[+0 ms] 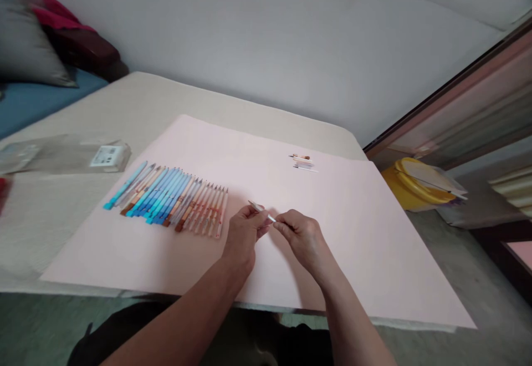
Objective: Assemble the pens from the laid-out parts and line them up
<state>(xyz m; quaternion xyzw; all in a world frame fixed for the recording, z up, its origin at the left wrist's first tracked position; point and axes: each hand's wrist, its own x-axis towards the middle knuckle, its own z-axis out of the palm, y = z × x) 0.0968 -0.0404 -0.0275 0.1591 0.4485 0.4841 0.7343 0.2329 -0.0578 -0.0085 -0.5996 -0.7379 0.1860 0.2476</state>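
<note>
My left hand (244, 233) and my right hand (300, 237) meet over the middle of a large pink paper sheet (357, 233). Both pinch one thin pen-like piece (261, 211), whose pale tip sticks out up and left of my left fingers. To the left lies a tidy row of several pens (168, 199), blue ones on the left, orange-and-white ones on the right, side by side on the sheet. A few small pen parts (303, 163) lie at the sheet's far side, well beyond my hands.
The pink sheet covers a low beige table (137, 100) against a grey wall. A clear plastic packet with a white label (106, 156) lies at the left. Cushions (25, 33) sit on a blue mattress at far left. A yellow tub (411, 186) stands on the floor at right.
</note>
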